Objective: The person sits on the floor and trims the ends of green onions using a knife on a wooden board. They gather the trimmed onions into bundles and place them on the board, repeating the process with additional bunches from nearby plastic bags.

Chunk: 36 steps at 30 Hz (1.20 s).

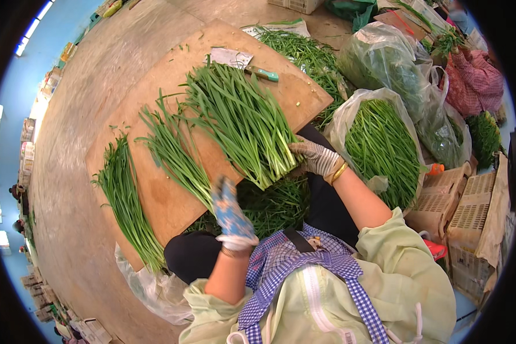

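Holding the left hand (234, 217), blue-gloved and apart from the right, at seven o'clock beside the stem ends of the middle bunch (180, 166); blurring too much to tell contact or closure. Touching the stem ends of the large bunch (241, 117) of greens, at eleven, with the striped-gloved right hand (320, 159) at three, probably for steadying; hiding whether clamping or merely pressing. Pointing stems lapward across the board (166, 200), presumably for easy reach, including the left bunch (127, 198) at nine. Resting the knife (238, 60) at twelve, beyond the leaf tips, seemingly out of the way. Standing the open bag (339, 127) of greens at three, apparently within reach.
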### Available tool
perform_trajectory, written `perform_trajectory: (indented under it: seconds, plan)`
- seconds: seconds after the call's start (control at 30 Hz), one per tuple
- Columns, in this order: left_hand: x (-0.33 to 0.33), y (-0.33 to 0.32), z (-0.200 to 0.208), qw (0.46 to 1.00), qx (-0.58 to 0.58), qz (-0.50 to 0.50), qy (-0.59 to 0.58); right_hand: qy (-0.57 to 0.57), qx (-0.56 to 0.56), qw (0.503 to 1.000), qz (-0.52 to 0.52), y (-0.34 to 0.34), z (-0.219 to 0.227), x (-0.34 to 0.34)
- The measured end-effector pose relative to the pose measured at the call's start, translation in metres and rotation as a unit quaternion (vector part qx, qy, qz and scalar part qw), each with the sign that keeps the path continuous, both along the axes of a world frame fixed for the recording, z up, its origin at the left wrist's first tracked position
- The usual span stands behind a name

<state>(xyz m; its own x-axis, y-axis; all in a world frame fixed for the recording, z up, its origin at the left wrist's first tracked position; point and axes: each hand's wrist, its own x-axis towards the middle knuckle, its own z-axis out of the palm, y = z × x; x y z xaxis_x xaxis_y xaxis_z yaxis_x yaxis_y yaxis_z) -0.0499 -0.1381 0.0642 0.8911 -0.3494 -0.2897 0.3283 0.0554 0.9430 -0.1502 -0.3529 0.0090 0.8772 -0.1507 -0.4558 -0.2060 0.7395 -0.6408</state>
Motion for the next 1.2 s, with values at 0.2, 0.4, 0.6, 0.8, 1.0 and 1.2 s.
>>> perform_trajectory:
  seconds: [0.2, 0.4, 0.6, 0.8, 1.0, 1.2]
  plan:
    - [-0.004, -0.003, -0.036, 0.93, -0.026, -0.102, 0.352, -0.026, 0.083, 0.995, -0.046, 0.0, 0.015, -0.002]
    - [0.018, -0.054, -0.072, 0.884, -0.159, -0.211, 0.386, 0.177, -0.104, 0.978, 0.023, 0.0, 0.025, 0.027]
    - [0.022, -0.061, -0.075, 0.896, -0.089, -0.176, 0.398, 0.127, -0.254, 0.958, 0.03, 0.019, 0.025, 0.033]
    - [0.027, -0.031, -0.06, 0.886, -0.1, -0.149, 0.427, 0.096, -0.147, 0.984, 0.035, -0.001, 0.017, 0.012]
    - [0.025, -0.041, -0.078, 0.894, -0.071, -0.199, 0.395, 0.137, -0.014, 0.989, -0.06, 0.019, 0.025, 0.015]
    - [0.021, -0.047, -0.084, 0.882, -0.102, -0.196, 0.417, 0.062, 0.025, 0.998, 0.009, 0.018, 0.021, 0.006]
